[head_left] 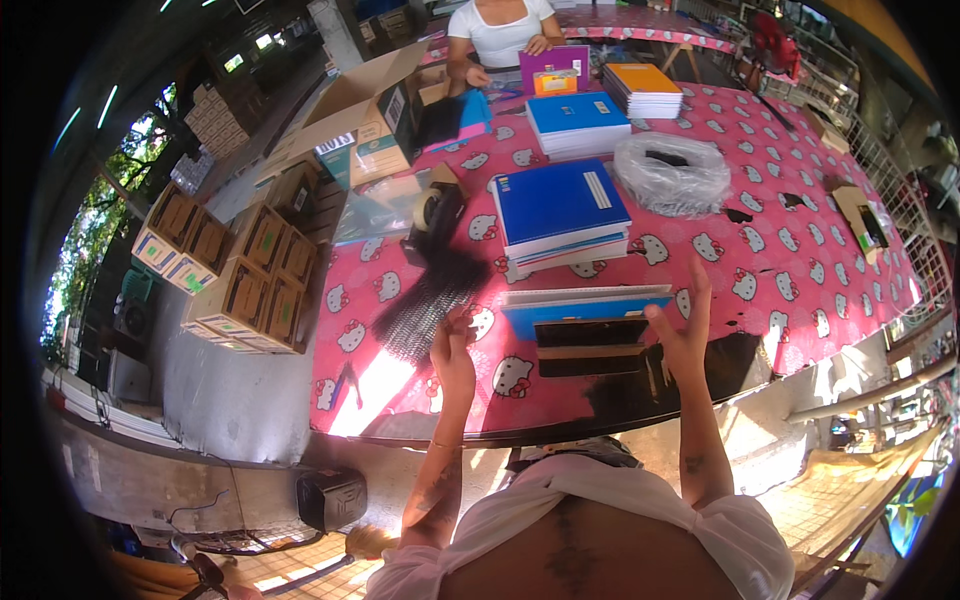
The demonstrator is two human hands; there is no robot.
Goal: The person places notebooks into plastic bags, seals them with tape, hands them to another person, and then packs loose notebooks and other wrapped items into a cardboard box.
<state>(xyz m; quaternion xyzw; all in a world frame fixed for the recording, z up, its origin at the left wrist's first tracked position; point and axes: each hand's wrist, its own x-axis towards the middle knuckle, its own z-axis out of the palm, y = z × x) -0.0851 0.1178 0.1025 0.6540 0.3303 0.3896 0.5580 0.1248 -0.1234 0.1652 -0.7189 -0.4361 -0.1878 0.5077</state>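
Note:
My left hand (455,352) is closed, fingers pinched at the edge of a piece of black mesh (425,312), which is partly blurred. My right hand (685,335) has its fingers spread and pointing away from me. Its thumb touches or lies very close to the right end of a blue notebook (518,318) standing on edge. Directly before that notebook is a black holder with a brown strip (590,351). Beyond it lies a stack of dark blue notebooks (560,205). A tape dispenser (430,212) stands beyond the mesh.
The table has a pink cat-print cover (745,285). A clear plastic roll (672,175), lighter blue notebooks (578,120) and orange-topped notebooks (643,85) lie farther back. An open carton (375,115) is left; stacked boxes (255,285) stand beyond. A person in white (500,35) works opposite.

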